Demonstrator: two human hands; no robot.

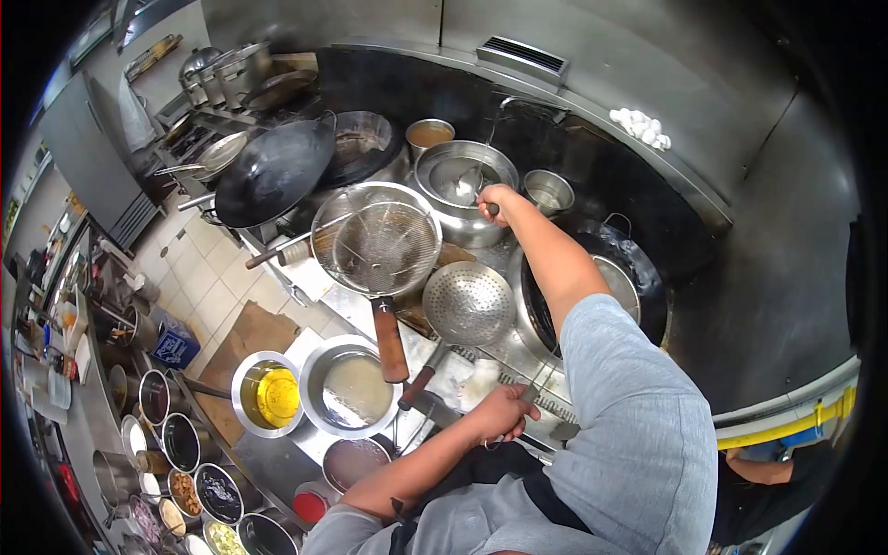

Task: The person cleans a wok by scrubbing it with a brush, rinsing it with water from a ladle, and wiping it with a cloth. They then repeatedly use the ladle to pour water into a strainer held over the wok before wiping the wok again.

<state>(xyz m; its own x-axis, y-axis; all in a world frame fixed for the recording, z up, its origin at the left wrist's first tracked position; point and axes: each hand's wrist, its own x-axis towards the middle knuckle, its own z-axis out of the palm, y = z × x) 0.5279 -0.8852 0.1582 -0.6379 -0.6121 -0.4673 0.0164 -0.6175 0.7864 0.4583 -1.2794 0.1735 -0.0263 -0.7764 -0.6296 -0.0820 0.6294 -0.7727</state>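
My right hand (495,203) is closed around the dark handle of a ladle (469,182). The ladle's bowl is inside a wide metal pot (430,171) of cloudy liquid. My left hand (504,413) is low, close to my body, with its fingers curled; a small grey piece shows by them, and I cannot make out what it is. Just beyond that hand lies a crumpled white cloth (479,381). Between my hands rest a perforated metal strainer (469,303) and a large wire-mesh strainer (377,236) with a wooden handle.
A black wok (276,174) tilts at the left. Pots of yellow oil (277,398) and pale liquid (361,390) stand at the lower left, beside several ingredient containers (185,492). Another wok (638,264) is under my right arm. A curved tap (499,116) hangs above the pot. Another person's arm (760,469) shows at right.
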